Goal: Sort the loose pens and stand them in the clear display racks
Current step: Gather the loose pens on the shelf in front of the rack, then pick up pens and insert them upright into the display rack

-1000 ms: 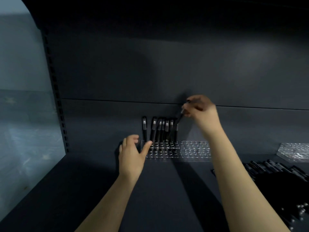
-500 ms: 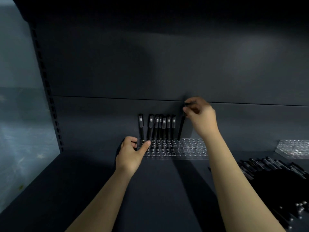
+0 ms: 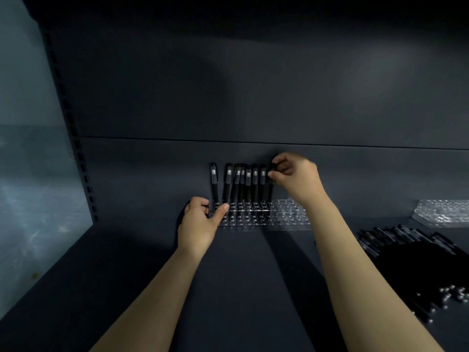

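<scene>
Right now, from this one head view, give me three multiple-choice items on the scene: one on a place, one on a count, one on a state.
1. Relative to the middle rack, where does the loose pen pile lie?
A. to its left
B. on top of it
C. to its right

2. How many clear racks show?
A. two
B. one
C. four

3. What is the right hand doing?
A. lying flat
B. pinching an upright pen
C. hanging empty

Key:
1 C, the pile sits far right.
2 A, the middle rack plus the far rack.
3 B, its fingers curl round the pen's top at the row's right end.
</scene>
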A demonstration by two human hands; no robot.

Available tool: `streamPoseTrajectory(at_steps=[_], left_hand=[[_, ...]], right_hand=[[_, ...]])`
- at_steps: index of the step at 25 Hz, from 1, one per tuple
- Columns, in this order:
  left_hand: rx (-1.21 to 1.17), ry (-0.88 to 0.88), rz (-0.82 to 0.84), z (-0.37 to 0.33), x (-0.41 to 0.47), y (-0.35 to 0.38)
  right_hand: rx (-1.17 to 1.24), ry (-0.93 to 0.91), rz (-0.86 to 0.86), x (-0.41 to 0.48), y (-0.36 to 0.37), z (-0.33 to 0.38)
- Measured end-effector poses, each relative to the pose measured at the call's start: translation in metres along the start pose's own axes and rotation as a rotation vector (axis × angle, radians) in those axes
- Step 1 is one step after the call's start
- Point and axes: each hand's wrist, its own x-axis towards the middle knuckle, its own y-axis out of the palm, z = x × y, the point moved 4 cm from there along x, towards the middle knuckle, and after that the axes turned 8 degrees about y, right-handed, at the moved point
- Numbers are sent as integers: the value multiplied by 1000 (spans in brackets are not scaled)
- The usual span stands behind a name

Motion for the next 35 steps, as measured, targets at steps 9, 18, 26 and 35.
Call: streamPoseTrajectory(at_steps=[9,18,26,35], left_hand=[[306,301,175,-88,-51,12],[580,-3,568,-177,-120,165],[696,-265,475,-196,-137,200],[649,-385,445,-200,-136,199]], right_hand=[[-380,84,361,-19,-93,-49],[-600,100,662,-46,-170,-164],[-466,45,613,-53,-161,-198],[-483,44,653,-60,-169,-202]])
